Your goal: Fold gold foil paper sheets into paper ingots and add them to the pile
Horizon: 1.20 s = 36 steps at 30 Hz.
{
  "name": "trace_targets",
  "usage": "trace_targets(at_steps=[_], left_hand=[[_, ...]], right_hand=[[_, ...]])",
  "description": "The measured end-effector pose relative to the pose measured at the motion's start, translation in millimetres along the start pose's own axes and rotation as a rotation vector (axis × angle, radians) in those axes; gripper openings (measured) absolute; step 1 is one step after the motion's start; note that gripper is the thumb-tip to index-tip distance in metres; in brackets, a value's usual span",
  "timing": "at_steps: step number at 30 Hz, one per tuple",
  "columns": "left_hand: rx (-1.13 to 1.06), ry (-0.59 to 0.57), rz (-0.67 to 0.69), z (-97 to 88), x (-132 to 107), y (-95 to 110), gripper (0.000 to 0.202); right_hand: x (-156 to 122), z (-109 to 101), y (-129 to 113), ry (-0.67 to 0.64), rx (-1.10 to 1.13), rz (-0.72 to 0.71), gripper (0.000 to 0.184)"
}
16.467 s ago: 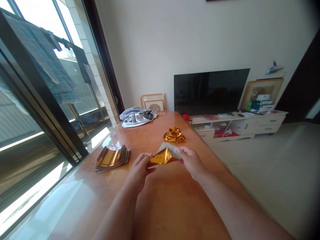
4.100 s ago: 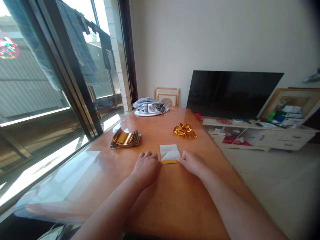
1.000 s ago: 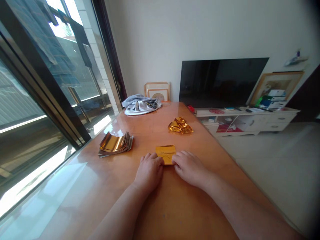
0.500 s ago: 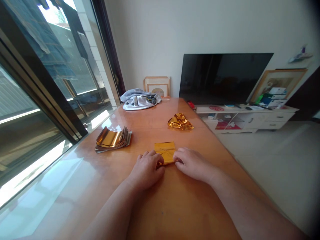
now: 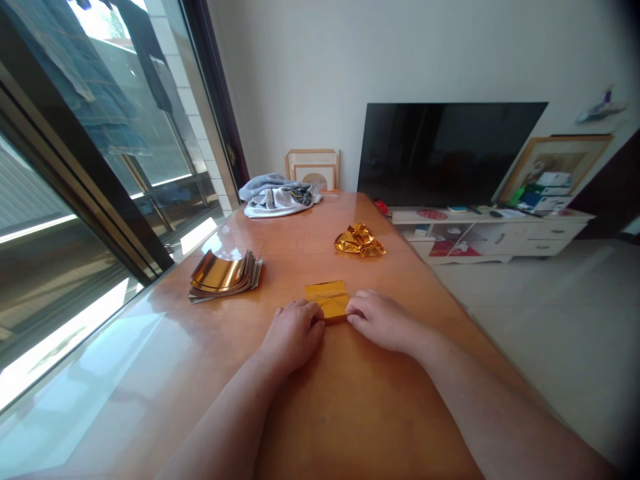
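A small gold foil paper (image 5: 331, 298) with crease lines lies on the wooden table (image 5: 340, 400) in front of me. My left hand (image 5: 297, 333) pinches its near left corner between thumb and fingers. At the near right corner, my right hand (image 5: 380, 320) grips the paper in the same way. The near edge looks slightly raised or folded between the two hands. Farther left sits a curved stack of gold foil sheets (image 5: 220, 275). Beyond the right hand rests a crumpled gold foil piece (image 5: 359, 241).
A grey cloth bundle (image 5: 280, 197) lies at the table's far end, with framed pictures (image 5: 314, 175) behind it. Glass doors (image 5: 150, 133) run along the left. A television (image 5: 450, 153) stands on a white cabinet (image 5: 530, 240) beyond the table's right edge.
The paper has turned slightly, its far edge now tilted. Both hands have shifted a little, the left thumb closing in at the corner and the near edge looking straighter.
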<state>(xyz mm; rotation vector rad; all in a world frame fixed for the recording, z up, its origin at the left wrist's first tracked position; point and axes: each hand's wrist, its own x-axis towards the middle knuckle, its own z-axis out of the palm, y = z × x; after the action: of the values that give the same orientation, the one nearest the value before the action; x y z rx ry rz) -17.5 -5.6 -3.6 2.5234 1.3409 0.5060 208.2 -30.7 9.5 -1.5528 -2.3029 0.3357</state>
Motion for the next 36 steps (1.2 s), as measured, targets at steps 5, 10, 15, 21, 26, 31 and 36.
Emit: trace_targets(at_steps=[5,10,15,21,26,31,36], left_hand=[[-0.025,-0.005,-0.068,3.3,3.2,-3.6,0.013],[-0.041,-0.003,-0.168,3.8,6.5,-2.8,0.009],[-0.078,-0.043,-0.225,1.5,8.5,-3.5,0.011],[-0.112,-0.057,-0.212,1.6,8.9,-13.4,0.017],[-0.115,-0.057,-0.214,2.9,9.1,-18.6,0.016],[-0.096,-0.058,-0.226,1.6,8.6,-16.9,0.017],[-0.099,-0.067,-0.232,0.8,8.6,-14.7,0.014]], right_hand=[[3.4,3.6,5.4,0.014,0.078,0.047,0.019],[7.1,11.8,7.7,0.042,0.1,0.181,0.016],[8.5,14.7,8.2,0.049,0.1,0.262,0.009],[9.0,12.0,8.5,0.003,0.135,0.295,0.016],[10.2,11.6,7.9,-0.017,0.149,0.332,0.014],[10.0,10.9,6.2,-0.017,0.153,0.345,0.011],[10.5,12.3,7.4,-0.023,0.158,0.349,0.013]])
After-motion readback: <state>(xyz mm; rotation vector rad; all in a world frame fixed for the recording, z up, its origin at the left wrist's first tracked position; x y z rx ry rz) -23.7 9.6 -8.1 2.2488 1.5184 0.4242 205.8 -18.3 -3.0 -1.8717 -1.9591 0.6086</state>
